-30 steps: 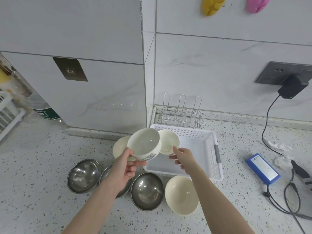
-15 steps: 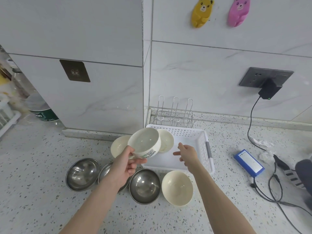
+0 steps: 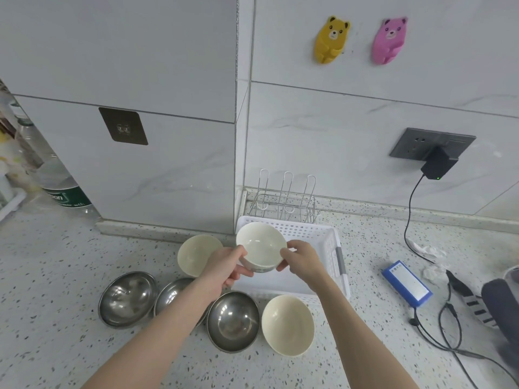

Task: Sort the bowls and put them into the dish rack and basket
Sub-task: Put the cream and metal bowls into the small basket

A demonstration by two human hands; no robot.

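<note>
Item: white ceramic bowl [image 3: 261,246], held upright above the near-left part of the white plastic basket [image 3: 332,242]. We see both hands on it: the left hand [image 3: 224,266] has its fingers wrapped round the bowl's left side with the thumb at the rim, and the right hand [image 3: 299,259] pinches the right rim with its fingers. The bowl holds nothing we can see.

Item: basket, at the back of the counter [image 3: 56,276] near the wall corner; whatever lies under the held bowl is hidden from us.

Item: wire dish rack [image 3: 285,202], just behind the basket against the wall, nothing in it.

Items on the counter, nearer us: three steel bowls in a row, left [image 3: 127,299], middle [image 3: 172,294] partly under our left forearm, right [image 3: 233,321]. One cream bowl [image 3: 288,324] just right of these, in front of the basket. Another cream bowl [image 3: 196,255] left of the basket. All open side up, none visibly holding anything.
</note>
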